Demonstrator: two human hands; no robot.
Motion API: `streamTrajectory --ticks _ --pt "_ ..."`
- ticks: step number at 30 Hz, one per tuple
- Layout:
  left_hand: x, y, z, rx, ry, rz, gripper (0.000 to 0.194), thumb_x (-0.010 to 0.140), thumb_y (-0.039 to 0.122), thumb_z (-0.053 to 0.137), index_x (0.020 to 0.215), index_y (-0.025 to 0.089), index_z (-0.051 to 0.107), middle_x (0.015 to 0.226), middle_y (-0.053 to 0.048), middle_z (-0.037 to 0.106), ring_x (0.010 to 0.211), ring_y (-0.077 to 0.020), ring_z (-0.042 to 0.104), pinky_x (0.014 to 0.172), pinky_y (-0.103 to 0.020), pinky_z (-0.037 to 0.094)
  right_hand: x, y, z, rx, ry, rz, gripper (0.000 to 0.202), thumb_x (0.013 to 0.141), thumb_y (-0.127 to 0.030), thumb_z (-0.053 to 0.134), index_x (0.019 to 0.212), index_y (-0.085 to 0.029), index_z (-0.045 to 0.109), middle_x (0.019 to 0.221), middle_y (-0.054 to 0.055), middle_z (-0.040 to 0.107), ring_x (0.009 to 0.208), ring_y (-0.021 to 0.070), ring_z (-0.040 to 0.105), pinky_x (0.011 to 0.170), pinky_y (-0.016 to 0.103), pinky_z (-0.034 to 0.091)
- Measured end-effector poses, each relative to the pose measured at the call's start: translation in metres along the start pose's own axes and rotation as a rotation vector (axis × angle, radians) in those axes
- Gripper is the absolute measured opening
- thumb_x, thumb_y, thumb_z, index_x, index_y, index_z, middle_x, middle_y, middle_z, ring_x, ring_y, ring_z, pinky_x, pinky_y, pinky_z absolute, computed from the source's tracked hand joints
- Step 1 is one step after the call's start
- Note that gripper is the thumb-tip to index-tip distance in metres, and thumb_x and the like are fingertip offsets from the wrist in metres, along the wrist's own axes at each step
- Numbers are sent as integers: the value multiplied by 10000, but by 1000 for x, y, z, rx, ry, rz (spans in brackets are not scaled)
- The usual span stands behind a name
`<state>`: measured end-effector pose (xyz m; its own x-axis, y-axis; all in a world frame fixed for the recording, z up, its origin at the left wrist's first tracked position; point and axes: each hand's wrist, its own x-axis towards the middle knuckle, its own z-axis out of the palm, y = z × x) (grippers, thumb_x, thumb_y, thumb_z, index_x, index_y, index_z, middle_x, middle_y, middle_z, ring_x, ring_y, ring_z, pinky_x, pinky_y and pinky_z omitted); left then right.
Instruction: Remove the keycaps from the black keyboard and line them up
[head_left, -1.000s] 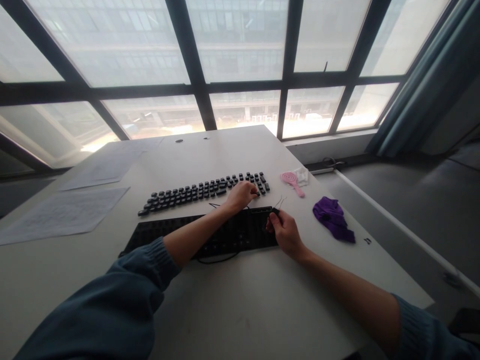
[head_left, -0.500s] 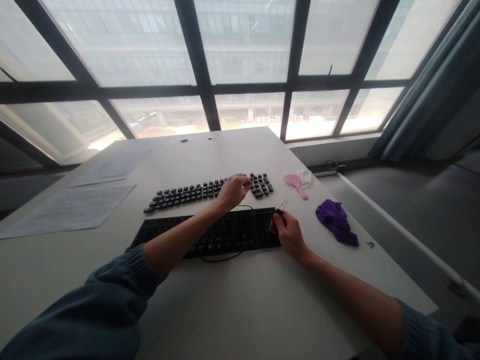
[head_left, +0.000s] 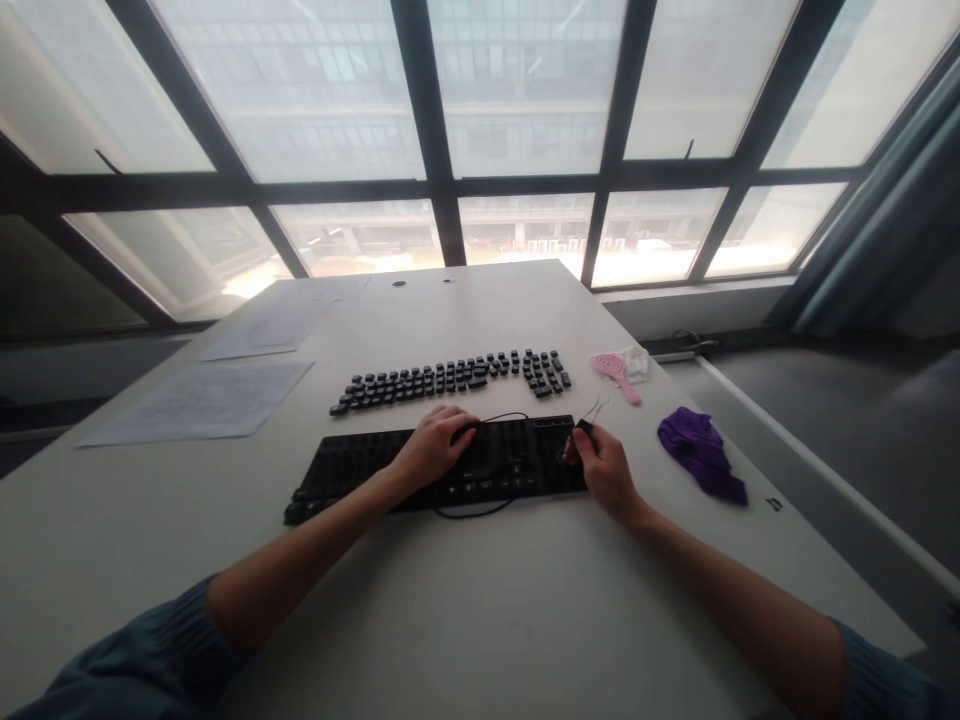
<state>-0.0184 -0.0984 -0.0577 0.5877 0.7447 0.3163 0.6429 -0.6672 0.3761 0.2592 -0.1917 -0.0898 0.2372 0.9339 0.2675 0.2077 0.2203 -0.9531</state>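
A black keyboard (head_left: 491, 465) lies in front of me, with many of its keycaps off. My left hand (head_left: 435, 447) rests over its middle, fingers stretched forward and thumb apart, with nothing visible in it. By the keyboard's right end, my right hand (head_left: 606, 470) is closed around a keycap puller (head_left: 584, 427), its two thin wire prongs pointing up and away. Loose black keycaps (head_left: 420, 382) stand in rows behind the keyboard, and a separate group of keycaps (head_left: 546, 375) sits at their right. The keyboard's cable (head_left: 476, 515) loops out along the front edge.
To the right are a pink hairbrush (head_left: 619, 377) on a white wrapper (head_left: 639, 363), a crumpled purple cloth (head_left: 703, 455) and small dark pieces (head_left: 774, 504) near the white table's (head_left: 465, 620) right edge. Paper sheets (head_left: 199, 403) lie at the left. Windows stand beyond.
My left hand has moved back from the loose keycaps onto the keyboard. The right hand keeps its hold on the keycap puller. The view has swung slightly left.
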Motion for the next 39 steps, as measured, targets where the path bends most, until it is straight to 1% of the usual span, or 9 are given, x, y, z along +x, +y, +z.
streamTrajectory --ticks 9,13,15,18,21,24,28,34,39 --pt "-40 5 -12 54 48 -84 258 932 270 507 1094 220 700 1017 -76 687 1003 -239 587 934 -373 462 -7 -2 13 -5 -110 -24 415 917 -564 540 758 -185 595 679 38 644 603 179 591 601 299 485" --pt "-47 4 -17 85 42 -118 243 928 248 517 1075 203 705 1032 -84 676 1002 -237 586 939 -374 463 -8 -3 20 14 -137 -15 405 907 -565 556 781 -182 597 694 41 650 611 183 595 596 302 487" --pt "-46 11 -20 92 61 -111 248 926 236 522 1097 196 697 1068 -91 663 1017 -240 578 949 -385 459 -6 -8 22 11 -140 -7 411 906 -569 555 772 -182 595 689 44 648 601 183 592 576 300 484" --pt "-43 31 -22 74 97 -73 258 936 226 517 1138 201 676 1087 -92 651 1032 -241 565 961 -397 453 2 -19 25 26 -115 -14 407 910 -560 554 753 -186 595 674 43 645 600 183 597 572 297 492" --pt "-43 55 -16 -1 65 -20 208 936 236 539 1088 210 679 1043 -80 651 1023 -231 568 953 -377 456 10 -30 36 47 -99 -61 394 919 -535 550 735 -189 593 662 41 643 597 177 589 572 291 482" --pt "-47 70 -4 -73 5 -24 151 893 268 625 1017 211 689 1005 -76 648 990 -228 578 897 -351 477 13 -35 53 75 -151 -80 368 937 -497 534 742 -190 591 665 33 639 593 169 576 581 286 469" --pt "-54 71 7 -125 -21 -85 197 827 323 714 994 221 692 984 -75 640 957 -232 584 851 -350 489 8 -31 67 61 -211 -123 348 949 -461 514 743 -191 590 660 20 607 601 162 548 584 278 449" --pt "-56 68 8 -169 -20 -102 263 812 337 728 1043 223 679 985 -69 631 955 -227 578 841 -342 488 1 -28 63 -10 -385 -151 292 941 -386 524 733 -190 580 665 11 578 618 162 526 586 268 421" --pt "-57 71 7 -174 -14 -93 245 825 307 700 1054 220 688 966 -73 627 939 -221 578 835 -341 490 2 -30 63 -66 -465 -196 249 921 -321 536 715 -189 586 660 8 570 621 160 506 594 267 409"
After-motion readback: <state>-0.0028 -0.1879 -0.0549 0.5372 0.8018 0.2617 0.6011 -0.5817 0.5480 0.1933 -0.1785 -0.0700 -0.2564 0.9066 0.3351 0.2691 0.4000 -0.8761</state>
